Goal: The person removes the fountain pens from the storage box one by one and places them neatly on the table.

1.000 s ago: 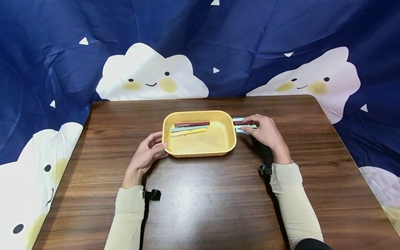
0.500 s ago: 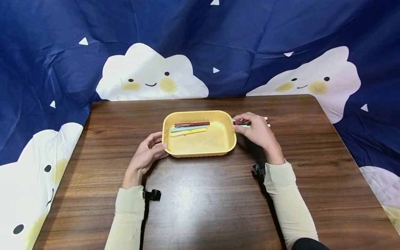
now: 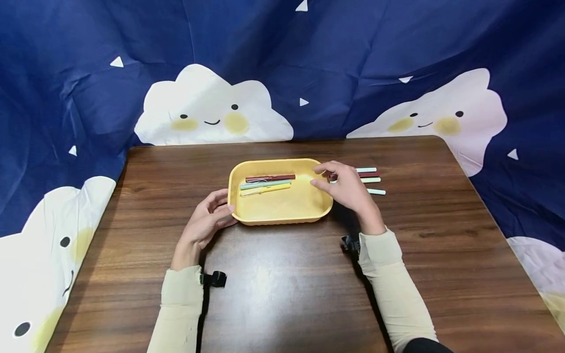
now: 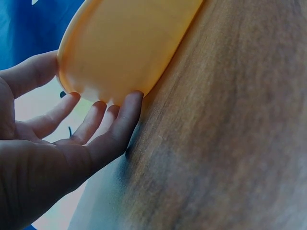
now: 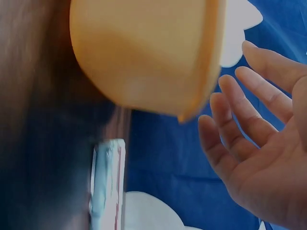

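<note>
My left hand (image 3: 204, 220) touches the left end of a yellow plastic tray (image 3: 278, 208). In the left wrist view its spread, relaxed fingertips rest along the outer wall of the tray (image 4: 129, 43). Over the tray's right end is my right hand (image 3: 346, 189), fingers loosely bent and holding nothing; the right wrist view shows its bare palm. Inside the tray lie three pens: a dark red pen (image 3: 270, 178), a light blue-green pen (image 3: 278, 185) and a yellow pen (image 3: 269, 189). Several more pens lie right of the tray, including a dark red pen (image 3: 369, 174), partly hidden by the right hand.
All this stands on a brown wood-grain table (image 3: 265, 274). Behind it hangs a dark blue curtain (image 3: 326, 44) printed with white clouds. In the right wrist view a row of pens (image 5: 106, 182) lies below the tray's end.
My right hand has moved left from the pens beside the tray to above the tray's right end, uncovering more of those pens. The left hand stays at the tray's left end.
</note>
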### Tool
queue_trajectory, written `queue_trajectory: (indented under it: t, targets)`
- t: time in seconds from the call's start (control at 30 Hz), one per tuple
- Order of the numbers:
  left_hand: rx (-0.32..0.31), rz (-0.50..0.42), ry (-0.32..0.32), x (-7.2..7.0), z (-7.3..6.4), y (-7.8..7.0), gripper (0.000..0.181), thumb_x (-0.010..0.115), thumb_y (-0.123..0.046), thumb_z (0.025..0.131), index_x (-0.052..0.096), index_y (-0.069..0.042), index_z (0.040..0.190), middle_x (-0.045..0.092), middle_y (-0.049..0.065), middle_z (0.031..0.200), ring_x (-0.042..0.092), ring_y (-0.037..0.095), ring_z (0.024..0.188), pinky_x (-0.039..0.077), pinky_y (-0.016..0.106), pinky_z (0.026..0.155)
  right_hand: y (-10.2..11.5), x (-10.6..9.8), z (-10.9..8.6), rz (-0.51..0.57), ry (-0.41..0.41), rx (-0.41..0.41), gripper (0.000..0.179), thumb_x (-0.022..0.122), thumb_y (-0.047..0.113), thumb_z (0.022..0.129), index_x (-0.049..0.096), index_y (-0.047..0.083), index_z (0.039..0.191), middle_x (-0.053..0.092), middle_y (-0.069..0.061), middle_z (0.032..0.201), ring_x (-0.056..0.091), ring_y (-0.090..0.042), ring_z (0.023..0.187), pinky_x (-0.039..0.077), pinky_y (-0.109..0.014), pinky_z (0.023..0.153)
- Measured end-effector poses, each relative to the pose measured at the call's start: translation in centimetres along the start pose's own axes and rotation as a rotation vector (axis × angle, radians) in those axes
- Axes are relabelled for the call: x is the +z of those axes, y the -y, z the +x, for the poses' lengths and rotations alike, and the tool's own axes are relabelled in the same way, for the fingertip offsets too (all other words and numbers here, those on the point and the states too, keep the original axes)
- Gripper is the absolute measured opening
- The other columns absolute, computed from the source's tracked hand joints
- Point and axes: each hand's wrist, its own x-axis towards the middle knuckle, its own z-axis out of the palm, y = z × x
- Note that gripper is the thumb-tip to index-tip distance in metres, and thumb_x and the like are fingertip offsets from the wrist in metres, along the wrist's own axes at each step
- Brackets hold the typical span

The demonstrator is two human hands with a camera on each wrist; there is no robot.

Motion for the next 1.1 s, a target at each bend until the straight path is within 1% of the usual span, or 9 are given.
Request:
queue_trajectory:
  t: [0.17,0.33,0.53,0.63,0.8,0.9,1.1]
  targets:
    - [0.003,0.005,0.003,0.0,0.0,0.0,0.061,0.057,0.007,0.098,0.030,0.004,0.152,0.040,0.025,0.140,0.058,0.025,0.114,0.058,0.040,0.089,0.5,1.3,0.2,0.041,0.033,0.011,0.031,0.079,0.013,0.089,0.073,0.000,0.117,0.071,-0.014,0.113,0.065,-0.034,0.101,0.053,-0.044,0.083]
    - [0.000,0.008,0.001,0.0,0.0,0.0,0.060,0.057,0.008,0.098,0.032,0.003,0.152,0.040,0.024,0.141,0.058,0.025,0.113,0.058,0.040,0.088,0.7,2.2,0.6,0.064,0.055,0.025,0.035,0.078,0.016,0.091,0.071,-0.001,0.121,0.069,-0.015,0.119,0.063,-0.035,0.108,0.054,-0.047,0.088]
    - [0.003,0.019,0.005,0.0,0.1,0.0,0.059,0.057,0.007,0.098,0.033,0.003,0.152,0.040,0.024,0.141,0.059,0.024,0.112,0.058,0.038,0.087,0.8,3.3,1.1,0.081,0.081,0.033,0.038,0.078,0.017,0.091,0.069,-0.002,0.123,0.069,-0.018,0.120,0.061,-0.035,0.110,0.053,-0.048,0.090]
    - [0.002,0.016,0.006,0.0,0.0,0.0,0.059,0.058,0.007,0.098,0.033,0.003,0.151,0.040,0.024,0.141,0.059,0.024,0.112,0.059,0.038,0.086,0.9,3.9,1.3,0.102,0.105,0.033,0.037,0.078,0.018,0.091,0.070,0.000,0.123,0.068,-0.016,0.120,0.060,-0.033,0.111,0.053,-0.047,0.090]
    - [0.002,0.012,0.003,-0.1,0.1,0.0,0.059,0.057,0.008,0.098,0.033,0.003,0.151,0.040,0.025,0.141,0.059,0.023,0.111,0.059,0.038,0.085,0.9,5.2,1.6,0.130,0.126,0.023,0.038,0.078,0.018,0.090,0.070,0.001,0.123,0.067,-0.016,0.122,0.059,-0.034,0.112,0.053,-0.049,0.090]
    - [-0.001,0.010,0.001,0.0,0.0,0.0,0.060,0.057,0.008,0.098,0.032,0.003,0.152,0.040,0.025,0.141,0.059,0.023,0.111,0.059,0.038,0.085,0.9,5.8,1.8,0.120,0.122,0.019,0.038,0.079,0.018,0.089,0.070,0.001,0.122,0.068,-0.015,0.120,0.060,-0.034,0.110,0.054,-0.049,0.088]
    - [-0.001,0.014,0.006,-0.1,0.1,0.0,0.060,0.058,0.007,0.098,0.032,0.004,0.152,0.039,0.026,0.142,0.059,0.024,0.112,0.059,0.038,0.087,1.2,6.5,2.2,0.072,0.136,0.023,0.040,0.080,0.022,0.089,0.071,0.004,0.123,0.069,-0.011,0.117,0.060,-0.027,0.109,0.054,-0.045,0.088]
